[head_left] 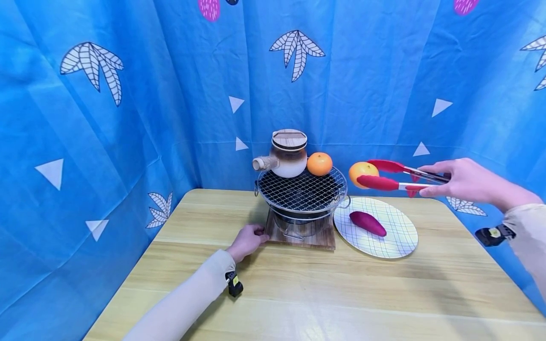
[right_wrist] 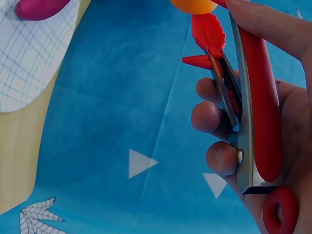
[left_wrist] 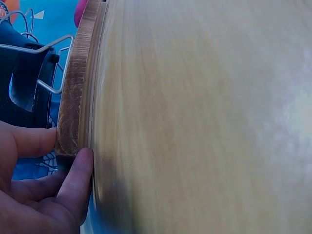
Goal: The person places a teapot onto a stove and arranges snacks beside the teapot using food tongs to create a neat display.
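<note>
My right hand [head_left: 467, 182] grips red and silver tongs [right_wrist: 263, 107], whose red tips hold an orange [head_left: 361, 174] in the air above the right plate. A second orange [head_left: 319, 164] sits on the round wire grill [head_left: 303, 189], beside a clay teapot [head_left: 288, 161] with a wooden lid. Under the grill stove lies a brown wooden board [head_left: 315, 240]. My left hand [head_left: 248, 240] pinches the board's near left corner between thumb and fingers, as the left wrist view shows at the board's edge [left_wrist: 73, 102].
A white plate with a blue checked pattern [head_left: 401, 237] stands right of the stove, with a purple sweet potato [head_left: 368, 223] on it. Wire handles [head_left: 346, 202] stick out from the grill. A blue curtain [head_left: 362, 94] hangs behind the wooden table [head_left: 341, 293].
</note>
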`<state>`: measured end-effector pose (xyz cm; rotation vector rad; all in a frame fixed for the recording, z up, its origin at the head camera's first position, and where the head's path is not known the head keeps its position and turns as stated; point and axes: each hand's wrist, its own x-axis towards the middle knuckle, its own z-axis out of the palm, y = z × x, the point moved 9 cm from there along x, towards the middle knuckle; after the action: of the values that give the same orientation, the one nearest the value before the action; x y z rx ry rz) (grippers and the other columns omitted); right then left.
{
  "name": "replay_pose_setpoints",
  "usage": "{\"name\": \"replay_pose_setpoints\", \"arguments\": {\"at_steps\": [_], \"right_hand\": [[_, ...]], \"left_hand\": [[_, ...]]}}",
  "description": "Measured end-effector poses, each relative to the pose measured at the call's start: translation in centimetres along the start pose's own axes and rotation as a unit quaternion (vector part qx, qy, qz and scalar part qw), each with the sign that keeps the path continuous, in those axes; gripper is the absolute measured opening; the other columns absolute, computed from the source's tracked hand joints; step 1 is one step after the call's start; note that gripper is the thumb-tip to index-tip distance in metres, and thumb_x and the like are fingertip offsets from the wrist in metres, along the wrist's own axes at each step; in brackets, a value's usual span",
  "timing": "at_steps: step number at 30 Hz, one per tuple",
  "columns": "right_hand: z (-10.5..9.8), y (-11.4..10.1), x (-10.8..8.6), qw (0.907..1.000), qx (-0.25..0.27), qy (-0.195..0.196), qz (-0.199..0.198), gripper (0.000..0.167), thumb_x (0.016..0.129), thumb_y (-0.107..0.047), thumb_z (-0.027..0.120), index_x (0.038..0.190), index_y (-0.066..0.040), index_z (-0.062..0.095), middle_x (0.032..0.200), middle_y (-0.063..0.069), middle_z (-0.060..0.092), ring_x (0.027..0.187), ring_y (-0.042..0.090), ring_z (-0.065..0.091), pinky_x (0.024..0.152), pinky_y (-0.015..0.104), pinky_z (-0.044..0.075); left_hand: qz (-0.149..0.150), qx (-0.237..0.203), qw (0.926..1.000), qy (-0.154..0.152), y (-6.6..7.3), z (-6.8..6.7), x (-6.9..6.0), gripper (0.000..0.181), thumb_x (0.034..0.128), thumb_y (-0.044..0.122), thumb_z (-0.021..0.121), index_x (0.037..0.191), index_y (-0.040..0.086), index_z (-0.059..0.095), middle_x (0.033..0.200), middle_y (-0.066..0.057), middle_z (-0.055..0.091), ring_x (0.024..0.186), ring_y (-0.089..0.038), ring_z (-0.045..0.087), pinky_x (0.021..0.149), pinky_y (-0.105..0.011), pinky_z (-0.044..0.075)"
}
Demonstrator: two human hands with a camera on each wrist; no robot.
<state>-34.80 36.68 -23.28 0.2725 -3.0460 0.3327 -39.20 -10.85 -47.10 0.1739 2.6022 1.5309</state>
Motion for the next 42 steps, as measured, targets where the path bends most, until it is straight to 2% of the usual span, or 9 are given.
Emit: {"name": "replay_pose_setpoints", "arguments": {"at_steps": [8,14,18,23,26,30,34,37,42], "right_hand": [[-0.2,-2.1,0.4,0.9998,0.013,0.006,-0.017,0.088,0.078,-0.057,0.080,0.144,-0.005,0.054,0.112,0.017,0.068,0.085,0.025,0.051,0.056,0.033,0.042],[-0.1,-3.6,0.9,0.9994,0.020,0.004,-0.028,0.088,0.077,-0.059,0.080,0.144,-0.008,0.055,0.117,0.018,0.067,0.088,0.025,0.052,0.057,0.033,0.043],[0.1,-4.6,1.3,0.9991,0.020,-0.004,-0.037,0.085,0.079,-0.057,0.079,0.144,-0.009,0.055,0.102,0.011,0.068,0.078,0.023,0.048,0.055,0.033,0.040],[0.5,-6.0,1.9,0.9984,0.023,-0.012,-0.050,0.083,0.079,-0.057,0.079,0.144,-0.011,0.055,0.107,0.010,0.069,0.072,0.022,0.046,0.055,0.032,0.039],[0.7,-6.6,2.3,0.9979,0.024,-0.013,-0.060,0.082,0.078,-0.057,0.080,0.143,-0.012,0.057,0.122,0.015,0.068,0.072,0.022,0.047,0.055,0.032,0.040],[1.1,-7.5,2.8,0.9968,0.029,-0.016,-0.072,0.082,0.078,-0.059,0.079,0.142,-0.012,0.058,0.135,0.021,0.062,0.086,0.024,0.056,0.059,0.032,0.044],[1.4,-8.4,3.2,0.9956,0.041,-0.022,-0.081,0.081,0.078,-0.057,0.080,0.142,-0.012,0.058,0.138,0.021,0.060,0.103,0.027,0.058,0.065,0.033,0.049],[1.6,-9.1,3.5,0.9954,0.042,-0.026,-0.083,0.081,0.078,-0.055,0.081,0.142,-0.013,0.058,0.139,0.021,0.060,0.108,0.030,0.058,0.068,0.036,0.052],[1.8,-10.3,3.9,0.9946,0.035,-0.028,-0.093,0.080,0.078,-0.055,0.081,0.142,-0.014,0.058,0.139,0.020,0.060,0.123,0.038,0.055,0.083,0.053,0.056]], "left_hand": [[0.001,0.030,0.9995,0.007,0.1,-0.2,-0.2,0.028,0.0913,0.013,0.070,0.115,-0.003,0.068,0.108,-0.014,0.070,0.095,-0.023,0.064,0.087,-0.041,0.054],[-0.003,0.027,0.9996,0.008,0.1,-0.3,-0.2,0.029,0.0914,0.013,0.070,0.116,-0.002,0.068,0.110,-0.014,0.070,0.098,-0.025,0.064,0.089,-0.043,0.053],[-0.002,0.019,0.9998,0.007,0.1,-0.3,-0.1,0.035,0.0912,0.013,0.070,0.121,-0.005,0.065,0.114,-0.017,0.070,0.100,-0.027,0.066,0.093,-0.045,0.054],[-0.006,0.013,0.9999,0.005,0.0,-0.3,-0.1,0.036,0.0911,0.012,0.071,0.122,-0.006,0.065,0.111,-0.017,0.071,0.097,-0.026,0.069,0.092,-0.042,0.055],[-0.007,0.005,1.0000,0.000,0.0,-0.1,-0.2,0.037,0.0915,0.010,0.070,0.123,-0.008,0.063,0.113,-0.018,0.070,0.097,-0.027,0.070,0.090,-0.042,0.056],[-0.006,0.012,0.9999,0.005,0.2,-0.2,-0.3,0.036,0.0916,0.011,0.070,0.123,-0.006,0.064,0.118,-0.020,0.068,0.104,-0.030,0.067,0.095,-0.045,0.054],[-0.003,0.027,0.9996,0.010,0.3,-0.3,-0.3,0.036,0.0916,0.013,0.070,0.122,-0.004,0.065,0.120,-0.019,0.068,0.110,-0.032,0.064,0.099,-0.048,0.051],[-0.005,0.029,0.9995,0.011,0.3,-0.4,-0.3,0.035,0.0918,0.014,0.070,0.122,-0.003,0.066,0.120,-0.018,0.068,0.110,-0.031,0.063,0.098,-0.048,0.051],[-0.005,0.029,0.9995,0.010,0.2,-0.3,-0.4,0.035,0.0916,0.014,0.070,0.122,-0.003,0.066,0.119,-0.017,0.068,0.109,-0.030,0.063,0.097,-0.048,0.051]]}}
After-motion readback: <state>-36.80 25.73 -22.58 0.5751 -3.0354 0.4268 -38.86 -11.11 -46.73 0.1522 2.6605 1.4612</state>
